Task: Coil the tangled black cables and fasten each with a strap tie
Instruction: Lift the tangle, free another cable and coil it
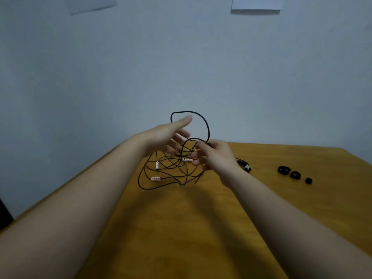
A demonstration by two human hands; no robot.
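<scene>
the tangled black cables (178, 156) hang at the centre of the frame, partly lifted off the wooden table (181, 218), with the lower loops and loose ends trailing onto its surface. the strands look thin, light and limp, yet springy enough to hold an arch: one loop stands up above the hands. they will probably slide easily through the fingers and snag where strands cross, so the better hold is likely near an end, by one of the pale pink plugs (157, 165), and not in the knot itself. the right hand (217, 156), just right of centre, pinches a strand between thumb and forefinger at the top of a lower loop, its other fingers loosely curled. the left hand (163, 135), left of it, is spread flat with straight fingers and grips nothing; the tall loop passes behind its fingertips, and whether it touches them cannot be told. just right of the right wrist lies a coiled cable (244, 166), seemingly bundled already. further right, three black strap ties (283, 170) sit in a row, well apart from the tangle. two papers (255, 5) hang on the wall at the top of the frame. nothing blocks the reach to the ties.
</scene>
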